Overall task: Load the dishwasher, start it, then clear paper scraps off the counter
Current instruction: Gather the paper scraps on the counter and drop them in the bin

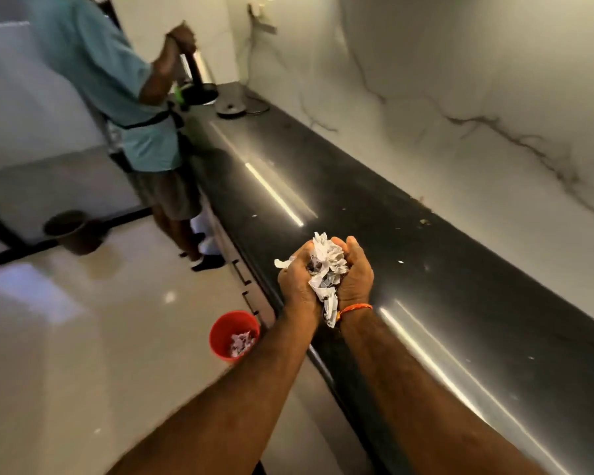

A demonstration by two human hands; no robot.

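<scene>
Cupped hands (crumpled paper scraps)

Crumpled white paper scraps with dark print, bunched in one loose wad, cupped between left hand and right hand above the near edge of the glossy black counter; small pale flecks dot the counter to the right

Second person beside marble wall

no legible text, labels or signs
</scene>
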